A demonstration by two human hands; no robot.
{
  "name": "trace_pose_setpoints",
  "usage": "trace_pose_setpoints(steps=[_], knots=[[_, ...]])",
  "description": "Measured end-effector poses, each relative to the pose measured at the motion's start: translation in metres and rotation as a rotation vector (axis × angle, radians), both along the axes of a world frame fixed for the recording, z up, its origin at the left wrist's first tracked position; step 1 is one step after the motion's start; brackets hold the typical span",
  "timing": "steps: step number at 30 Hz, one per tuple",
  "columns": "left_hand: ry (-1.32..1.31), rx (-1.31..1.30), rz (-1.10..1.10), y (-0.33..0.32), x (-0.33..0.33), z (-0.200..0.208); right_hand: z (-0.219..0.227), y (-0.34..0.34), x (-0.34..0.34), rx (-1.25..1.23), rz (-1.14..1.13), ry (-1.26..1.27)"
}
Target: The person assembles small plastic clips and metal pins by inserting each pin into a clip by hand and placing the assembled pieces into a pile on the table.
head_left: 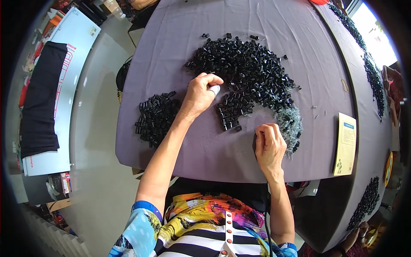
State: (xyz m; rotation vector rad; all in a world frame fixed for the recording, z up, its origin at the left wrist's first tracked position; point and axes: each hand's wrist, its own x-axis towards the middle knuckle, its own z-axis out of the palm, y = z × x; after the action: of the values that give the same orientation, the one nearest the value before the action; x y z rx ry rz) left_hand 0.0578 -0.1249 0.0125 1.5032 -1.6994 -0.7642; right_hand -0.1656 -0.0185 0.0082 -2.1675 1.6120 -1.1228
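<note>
A large heap of small black plastic parts (244, 68) lies in the middle of a table covered with a grey-purple cloth (171, 43). My left hand (200, 95) hovers at the heap's near-left edge, fingers curled, with a white wrap on one fingertip; what it pinches is too small to tell. A smaller, tidier pile of black parts (156, 118) sits to its left. My right hand (269, 144) rests near the table's front edge, fingers closed around a dark object. Beside it lies a grey-green tangle of thin scraps (291, 122).
A yellow card with a blue patch (346, 143) lies at the right. More black parts run along the far right table (372, 77) and lower right (366, 203). A white panel with a black cloth (43, 94) stands on the floor at the left.
</note>
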Motion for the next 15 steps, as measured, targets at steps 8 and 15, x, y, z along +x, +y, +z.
trace_pose_setpoints(steps=[8,15], knots=[[0.355,0.188,0.155,0.001,0.013,0.002,0.003,0.001,0.002,0.007,-0.028,0.011],[0.167,-0.103,0.105,-0.004,0.010,-0.006,0.003,0.001,0.003,0.012,-0.014,0.022]])
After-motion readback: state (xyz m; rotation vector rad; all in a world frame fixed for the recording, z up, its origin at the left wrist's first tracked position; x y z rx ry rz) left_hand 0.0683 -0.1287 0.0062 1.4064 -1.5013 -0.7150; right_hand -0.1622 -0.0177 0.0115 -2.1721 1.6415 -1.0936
